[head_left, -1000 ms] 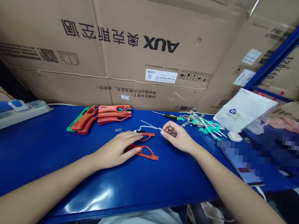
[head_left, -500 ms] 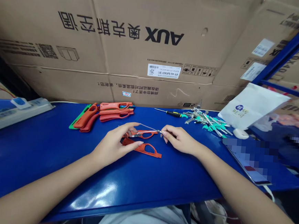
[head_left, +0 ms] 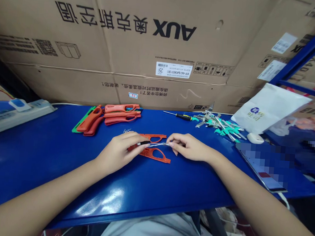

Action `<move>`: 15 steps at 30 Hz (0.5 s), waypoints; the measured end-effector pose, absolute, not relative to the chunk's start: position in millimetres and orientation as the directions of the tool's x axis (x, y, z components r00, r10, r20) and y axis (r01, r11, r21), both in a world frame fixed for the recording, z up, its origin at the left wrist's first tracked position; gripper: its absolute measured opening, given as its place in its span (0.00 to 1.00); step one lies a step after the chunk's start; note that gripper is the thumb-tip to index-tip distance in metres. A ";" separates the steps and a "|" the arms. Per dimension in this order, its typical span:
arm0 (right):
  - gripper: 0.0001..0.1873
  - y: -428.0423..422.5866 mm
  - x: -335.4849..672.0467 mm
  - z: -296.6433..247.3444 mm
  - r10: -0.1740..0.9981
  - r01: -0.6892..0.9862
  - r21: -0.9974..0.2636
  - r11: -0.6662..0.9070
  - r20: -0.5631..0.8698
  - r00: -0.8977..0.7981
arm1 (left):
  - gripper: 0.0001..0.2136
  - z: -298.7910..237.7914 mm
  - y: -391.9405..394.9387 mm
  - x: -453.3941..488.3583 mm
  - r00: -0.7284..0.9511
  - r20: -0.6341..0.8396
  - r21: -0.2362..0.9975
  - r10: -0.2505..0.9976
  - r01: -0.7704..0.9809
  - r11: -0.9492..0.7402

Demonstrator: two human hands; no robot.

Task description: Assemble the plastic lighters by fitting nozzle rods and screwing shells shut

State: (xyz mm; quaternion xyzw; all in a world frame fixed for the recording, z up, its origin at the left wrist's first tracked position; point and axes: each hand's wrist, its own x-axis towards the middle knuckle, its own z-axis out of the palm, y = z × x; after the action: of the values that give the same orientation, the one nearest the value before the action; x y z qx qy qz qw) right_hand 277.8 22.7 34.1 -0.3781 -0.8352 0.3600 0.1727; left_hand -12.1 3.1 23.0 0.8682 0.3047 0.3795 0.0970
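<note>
My left hand is closed, pinching a small black part between thumb and fingers. Thin pale wires stretch from that part toward the right. Their other end, with a small shiny tip, sits in the pinched fingertips of my right hand. Below the wires lie two orange lighter-style casing halves, an upper one and a lower one, each with an oval opening. My left fingers hide their left ends.
Several orange handles and a green one lie at back left. A screwdriver lies by a pile of metal tubes with green parts. A phone and power strip flank the table; a cardboard box stands behind.
My left hand has closed in on the black part, its thumb and fingers coming together. The wires, spread apart before, now run close together. The right hand keeps its pinch.
</note>
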 end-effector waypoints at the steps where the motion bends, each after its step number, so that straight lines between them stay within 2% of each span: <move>1: 0.12 21.8 278.0 34.4 0.737 0.495 -0.744 0.449 -0.004 -0.676 | 0.08 24.6 2.8 -11.4 0.519 0.592 0.419 0.617 0.456 -0.786; 4: 0.09 18.9 279.0 36.1 0.681 0.480 -0.762 0.436 -0.070 -0.729 | 0.09 27.5 3.0 -9.9 0.527 0.529 0.477 0.665 0.463 -0.747; 8: 0.08 15.9 280.6 39.6 0.643 0.514 -0.679 0.524 -0.080 -0.762 | 0.09 24.4 6.0 -9.7 0.605 0.395 0.535 0.691 0.460 -0.709; 15: 0.08 16.0 283.6 45.2 0.648 0.548 -0.606 0.577 -0.070 -0.759 | 0.09 17.4 8.7 -11.2 0.673 0.296 0.543 0.678 0.465 -0.699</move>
State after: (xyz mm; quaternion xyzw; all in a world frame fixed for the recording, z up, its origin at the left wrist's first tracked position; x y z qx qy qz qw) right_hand 283.6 16.0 45.2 -0.3381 -0.8843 0.3120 0.0795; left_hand -11.2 8.7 17.4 0.8885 0.3214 0.2453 0.2169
